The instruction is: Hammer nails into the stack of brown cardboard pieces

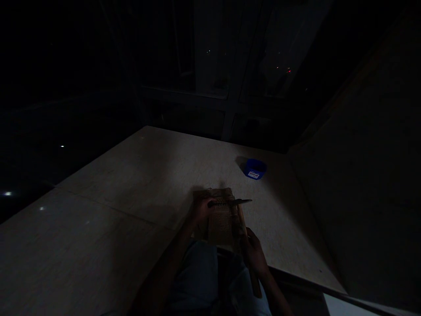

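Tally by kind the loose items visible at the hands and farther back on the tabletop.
Blue container: 1
Brown textured sheet: 1
Wooden-handled tool: 1 (counting the dark pointed crosspiece as its head; the join is too dark to confirm)
Total: 3

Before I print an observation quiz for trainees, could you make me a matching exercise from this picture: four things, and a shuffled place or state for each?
1. Blue container
2. Left hand
3. Right hand
4. Brown textured sheet

A. Around a wooden stick
B. Between the two hands
C. On the pale tabletop, beyond the hands, bearing a label
D. At the dark handle of a bladed tool

Pairs: 1-C, 2-D, 3-A, 4-B
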Action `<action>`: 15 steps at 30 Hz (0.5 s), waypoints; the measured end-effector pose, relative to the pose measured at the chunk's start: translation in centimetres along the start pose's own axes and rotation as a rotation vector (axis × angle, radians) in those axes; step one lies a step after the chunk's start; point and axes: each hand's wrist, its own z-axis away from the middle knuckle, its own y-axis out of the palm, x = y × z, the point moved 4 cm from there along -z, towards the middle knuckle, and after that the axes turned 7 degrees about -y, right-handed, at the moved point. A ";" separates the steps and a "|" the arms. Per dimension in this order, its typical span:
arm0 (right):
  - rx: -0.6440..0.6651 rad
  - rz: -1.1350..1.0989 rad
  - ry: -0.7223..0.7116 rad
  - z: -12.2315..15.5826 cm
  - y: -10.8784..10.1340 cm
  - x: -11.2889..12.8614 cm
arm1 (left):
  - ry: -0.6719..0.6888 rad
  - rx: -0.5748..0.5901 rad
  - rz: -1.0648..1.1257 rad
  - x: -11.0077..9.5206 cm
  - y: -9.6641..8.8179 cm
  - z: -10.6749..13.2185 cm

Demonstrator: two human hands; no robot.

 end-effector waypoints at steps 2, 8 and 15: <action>-0.006 -0.027 0.002 0.2 0.1 -0.2 | -0.001 0.003 0.009 0.0 -0.3 0.1; -0.047 -0.060 -0.002 0.3 0.4 -0.6 | 0.011 0.019 0.041 0.2 -0.5 0.1; -0.058 -0.051 -0.023 0.3 0.7 -1.5 | -0.015 0.036 0.062 0.9 -0.2 0.4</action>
